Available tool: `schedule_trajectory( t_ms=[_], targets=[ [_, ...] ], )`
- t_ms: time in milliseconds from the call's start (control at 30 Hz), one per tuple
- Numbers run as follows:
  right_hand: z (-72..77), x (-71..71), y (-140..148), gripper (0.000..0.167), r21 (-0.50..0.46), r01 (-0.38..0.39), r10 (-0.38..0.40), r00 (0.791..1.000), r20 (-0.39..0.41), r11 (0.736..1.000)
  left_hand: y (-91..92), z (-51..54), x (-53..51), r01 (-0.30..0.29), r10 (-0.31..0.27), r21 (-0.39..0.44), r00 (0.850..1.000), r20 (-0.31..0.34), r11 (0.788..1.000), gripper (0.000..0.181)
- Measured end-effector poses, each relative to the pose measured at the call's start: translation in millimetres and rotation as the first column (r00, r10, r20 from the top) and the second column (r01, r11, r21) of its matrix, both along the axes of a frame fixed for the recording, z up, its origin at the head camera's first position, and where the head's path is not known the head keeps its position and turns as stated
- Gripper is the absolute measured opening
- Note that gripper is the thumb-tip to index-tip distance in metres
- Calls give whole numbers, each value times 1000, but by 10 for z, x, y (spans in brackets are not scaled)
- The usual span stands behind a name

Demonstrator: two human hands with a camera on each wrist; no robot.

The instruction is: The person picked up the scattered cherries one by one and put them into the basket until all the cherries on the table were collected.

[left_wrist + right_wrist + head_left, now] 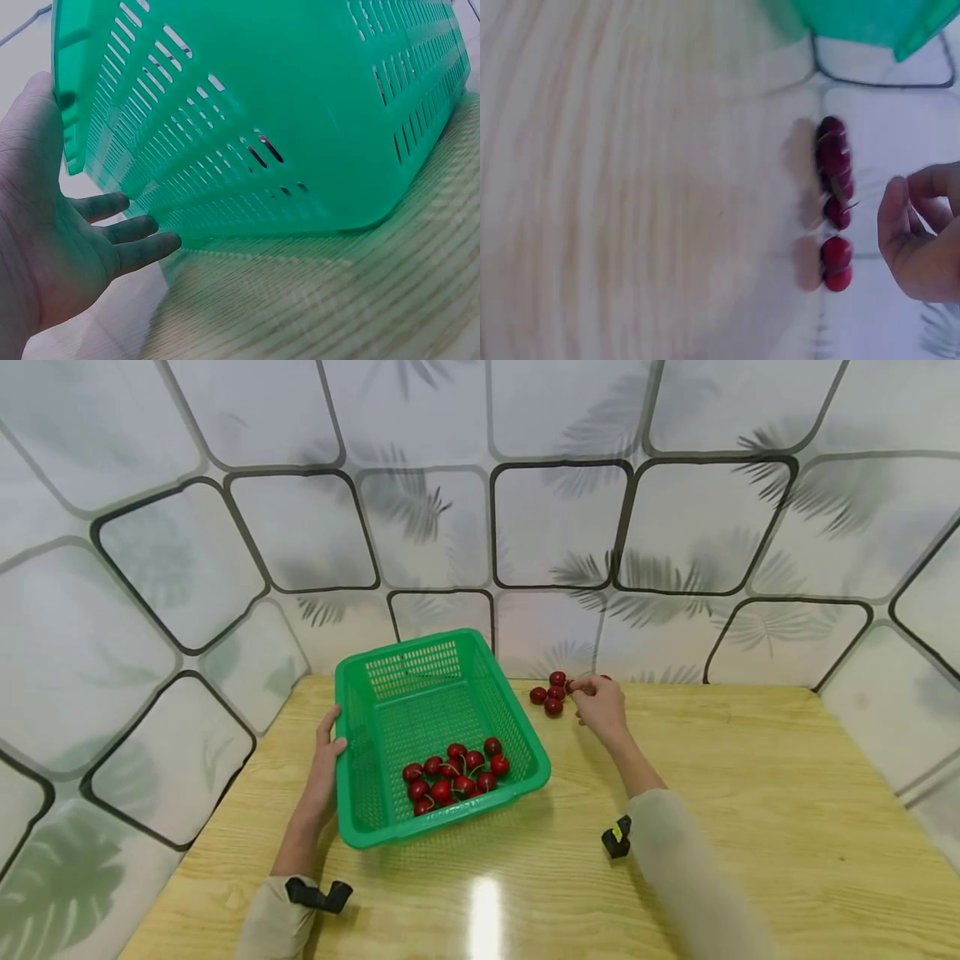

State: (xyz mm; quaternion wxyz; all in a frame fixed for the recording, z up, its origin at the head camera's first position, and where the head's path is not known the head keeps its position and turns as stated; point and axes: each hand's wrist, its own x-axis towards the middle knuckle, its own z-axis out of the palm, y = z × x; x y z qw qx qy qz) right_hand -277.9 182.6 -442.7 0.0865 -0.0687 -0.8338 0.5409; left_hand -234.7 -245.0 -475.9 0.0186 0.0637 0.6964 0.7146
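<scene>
A green basket (442,837) is tilted on the wooden table, with several dark red cherries (462,786) gathered at its near end. My left hand (322,772) touches its left side; the left wrist view shows relaxed fingers beside the slotted wall (300,112) and the thumb up by the rim. Near the wall, several loose cherries (553,706) lie to the right of the basket. My right hand (603,710) is over them, thumb and forefinger bent close together by one cherry. In the right wrist view no cherry shows between those fingertips, beside the cherry row (835,154).
A patterned wall (558,527) with dark outlined shapes and leaf prints stands behind the table (750,793). One more cherry (606,677) shows just behind my right hand. Black wrist cameras (617,837) are on both wrists.
</scene>
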Motion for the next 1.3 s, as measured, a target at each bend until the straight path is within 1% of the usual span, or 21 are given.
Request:
schedule_trajectory(
  t_ms=[67,133,267,367,433,533,633,733,833,900,1000,1133,1300],
  targets=[
    [-95,-70,80,31,86,-54,52,998,31,995,-5,15,-12,-3,3,3,1000,5,1000,58],
    [-184,-126,131,33,156,-85,82,996,29,984,-8,19,-20,-7,7,0,1000,9,1000,59],
    [-357,-202,204,44,216,-117,115,993,20,969,-4,22,-7,-12,13,-15,1000,10,1000,60],
    [-437,-212,234,51,232,-146,154,988,-18,962,-4,18,15,-11,11,-25,1000,4,1000,60],
    [-449,-210,235,52,256,-158,175,983,-47,954,-6,14,23,-9,9,-24,1000,4,1000,60],
    [-445,-233,219,51,304,-170,199,978,-66,937,-2,17,24,-11,11,-26,1000,3,1000,60],
    [-436,-271,208,51,354,-188,213,976,-34,916,6,22,15,-6,6,-26,1000,7,1000,60],
    [-417,-296,195,52,392,-218,227,974,24,894,9,26,9,2,-1,-27,1000,7,1000,60],
    [-389,-297,182,51,413,-242,237,969,63,878,8,29,6,3,-3,-31,1000,-2,1000,60],
    [-375,-294,175,49,434,-241,237,969,64,868,6,28,8,4,-4,-29,1000,-9,1000,59],
    [-356,-281,168,46,446,-233,232,971,59,864,7,29,11,4,-4,-27,1000,-21,1000,59],
    [-354,-273,166,47,457,-241,233,970,74,856,8,25,15,4,-5,-31,999,-32,1000,58],
    [-370,-277,159,34,506,-249,246,966,73,826,3,20,14,1,-1,-32,1000,-23,999,58]
  ],
)
